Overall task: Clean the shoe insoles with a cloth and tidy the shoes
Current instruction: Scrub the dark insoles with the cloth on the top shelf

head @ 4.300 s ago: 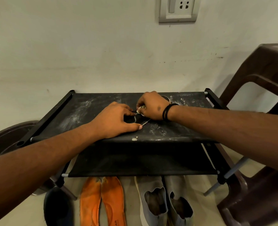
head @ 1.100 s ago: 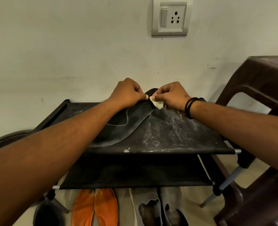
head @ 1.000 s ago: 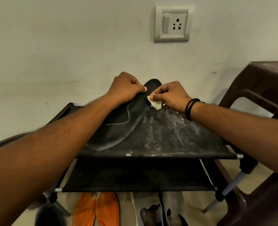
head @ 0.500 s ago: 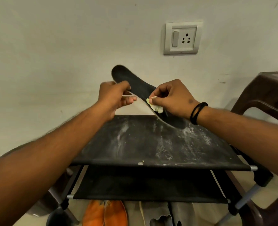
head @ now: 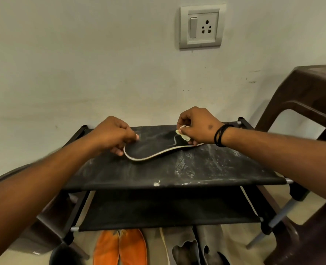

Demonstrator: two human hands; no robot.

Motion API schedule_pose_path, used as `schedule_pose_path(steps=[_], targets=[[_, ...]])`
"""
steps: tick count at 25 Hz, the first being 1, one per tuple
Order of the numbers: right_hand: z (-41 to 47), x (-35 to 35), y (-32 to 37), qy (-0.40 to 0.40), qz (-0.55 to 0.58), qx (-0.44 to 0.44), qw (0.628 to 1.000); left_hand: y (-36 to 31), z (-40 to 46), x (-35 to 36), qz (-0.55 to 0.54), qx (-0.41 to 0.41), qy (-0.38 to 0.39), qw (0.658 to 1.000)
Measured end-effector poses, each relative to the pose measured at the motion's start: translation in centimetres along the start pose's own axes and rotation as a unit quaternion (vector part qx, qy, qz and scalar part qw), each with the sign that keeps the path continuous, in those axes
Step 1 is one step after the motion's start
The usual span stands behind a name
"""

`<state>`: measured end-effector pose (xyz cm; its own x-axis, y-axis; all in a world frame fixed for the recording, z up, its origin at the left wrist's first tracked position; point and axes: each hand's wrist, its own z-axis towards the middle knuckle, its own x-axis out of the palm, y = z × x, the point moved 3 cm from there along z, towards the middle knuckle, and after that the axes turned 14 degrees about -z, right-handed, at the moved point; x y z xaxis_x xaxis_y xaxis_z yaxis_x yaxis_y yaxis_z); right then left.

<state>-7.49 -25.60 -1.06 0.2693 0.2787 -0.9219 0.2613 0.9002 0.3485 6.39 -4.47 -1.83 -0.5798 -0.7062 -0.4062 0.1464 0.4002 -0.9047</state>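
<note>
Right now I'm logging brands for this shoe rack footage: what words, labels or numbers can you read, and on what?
None can be read.
The insole, cloth, rack, socket plate and orange insoles show no legible text.

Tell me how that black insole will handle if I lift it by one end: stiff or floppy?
Probably floppy: the black insole already curves in an S between the left hand and the right hand. It looks thin along its pale edge, so likely light. Lifted by one end, it would probably droop.
</note>
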Motion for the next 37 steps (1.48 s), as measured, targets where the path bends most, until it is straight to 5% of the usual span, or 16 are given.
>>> schedule_pose_path(steps=[2,5,10,16,20,25,31,37], targets=[[-0.1,0.1,0.2,0.013,-0.046,-0.026,0.999,-0.3,-0.4,0.5,0.142,0.061,0.019,0.988],[-0.2,0.5,0.4,0.045,-0.076,-0.046,0.995,-0.6,-1.7,2.6,0.145,0.150,0.038,0.977],[-1.2,1.1,2.2,0.063,-0.128,-0.122,0.982,0.5,-2.1,6.2,0.265,0.176,0.096,0.943],[-0.6,1.7,1.8,0.027,-0.189,-0.129,0.973,2.0,-1.7,6.8,0.271,0.191,0.012,0.943],[-0.3,2.0,0.6,0.026,-0.176,-0.073,0.981,2.6,-1.7,7.1,0.263,0.194,0.022,0.945],[-2.2,3.7,3.5,0.092,-0.155,-0.146,0.973,2.7,-1.5,7.5,0.290,0.200,0.024,0.936],[0.1,2.7,0.4,0.078,-0.267,-0.042,0.960,2.7,-1.5,7.3,0.295,0.199,0.029,0.934],[-1.6,3.9,3.1,0.122,-0.205,-0.117,0.964,2.4,-1.8,7.4,0.317,0.200,0.033,0.926]])
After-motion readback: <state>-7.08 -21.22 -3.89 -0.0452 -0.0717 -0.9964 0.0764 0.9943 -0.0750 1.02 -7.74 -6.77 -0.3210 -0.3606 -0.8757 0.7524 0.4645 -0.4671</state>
